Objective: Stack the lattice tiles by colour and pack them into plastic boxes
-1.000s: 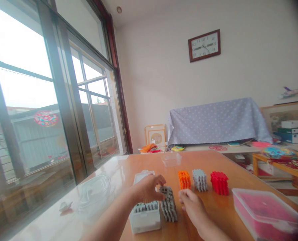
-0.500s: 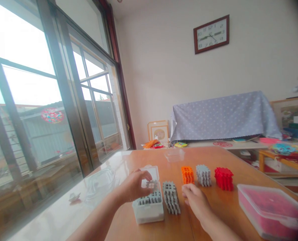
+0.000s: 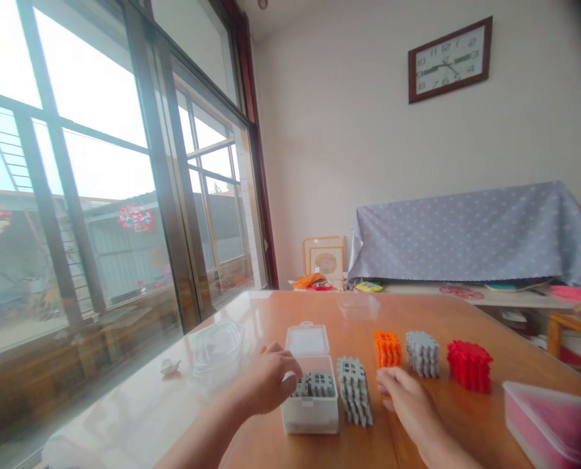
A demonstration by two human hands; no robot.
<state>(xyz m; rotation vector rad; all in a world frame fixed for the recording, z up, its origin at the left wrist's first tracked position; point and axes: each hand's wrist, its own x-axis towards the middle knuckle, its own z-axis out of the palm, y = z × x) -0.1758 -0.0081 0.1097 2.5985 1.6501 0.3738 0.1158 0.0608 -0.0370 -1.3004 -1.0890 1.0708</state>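
Over the left edge of a clear plastic box (image 3: pixel 312 417) is my left hand (image 3: pixel 272 381), its thumb and fingers apart with nothing seen between them. Dark grey notched pieces (image 3: pixel 320 383) lie inside the box, whose lid (image 3: pixel 307 340) is tipped back. Right of the box stands a stack of grey notched pieces (image 3: pixel 354 391). My right hand (image 3: pixel 404 397) is near the table, just in front of an orange stack (image 3: pixel 387 349); its fingers are together, and what they hold, if anything, is hidden. A light grey stack (image 3: pixel 423 354) and a red stack (image 3: pixel 469 366) stand farther right.
On the wooden table (image 3: pixel 417 309), a tub of pink contents (image 3: pixel 544 423) sits at the right. Clear containers (image 3: pixel 217 348) and a small grey object (image 3: pixel 170 367) are at the left. Another clear tray (image 3: pixel 359 307) lies at the far side.
The view has turned left, so everything sits farther right in the picture. The grey piece that was in my left hand no longer shows there, and the fingers are apart.
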